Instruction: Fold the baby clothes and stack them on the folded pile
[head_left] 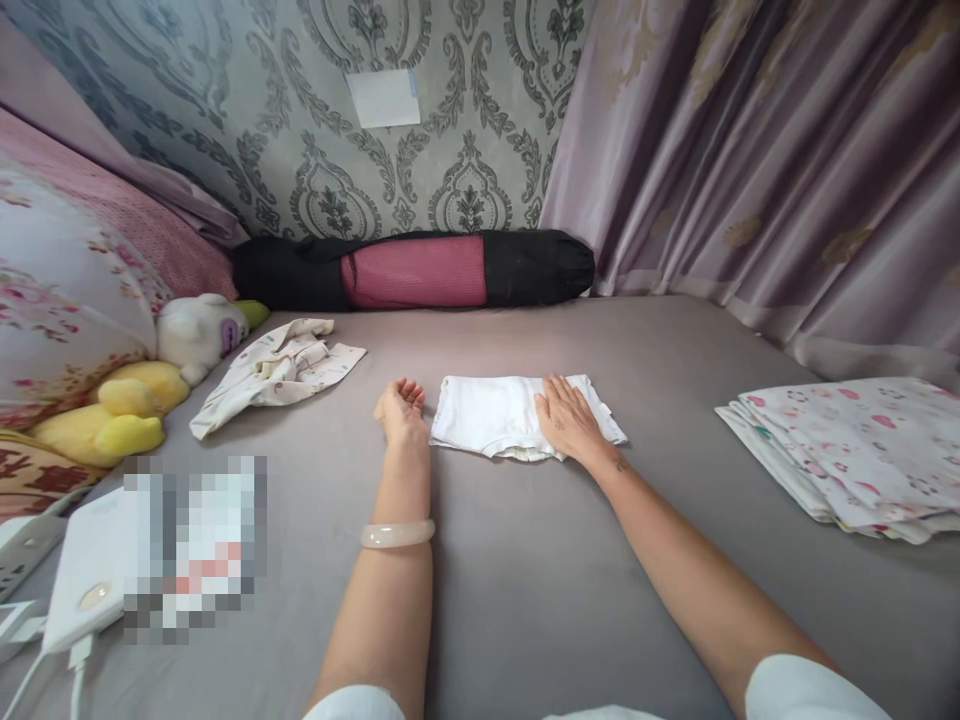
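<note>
A small white garment (491, 412), folded into a rough rectangle, lies on the grey bedsheet in front of me. My right hand (568, 415) rests flat on its right part, palm down and fingers stretched out. Just left of the garment, my left hand (403, 408) is turned palm up with its fingers loosely curled and nothing in it. A pale bangle (397, 534) circles the left wrist. Farther left, a crumpled cream garment (281, 365) with small prints lies on the sheet.
Folded printed cloths (855, 450) are stacked at right. A black and pink rolled bag (412, 270) lies along the wall. At left are plush toys (199, 335), a floral pillow (67, 280), a white power bank (97, 570) with cables, and a blurred-out object (214, 540).
</note>
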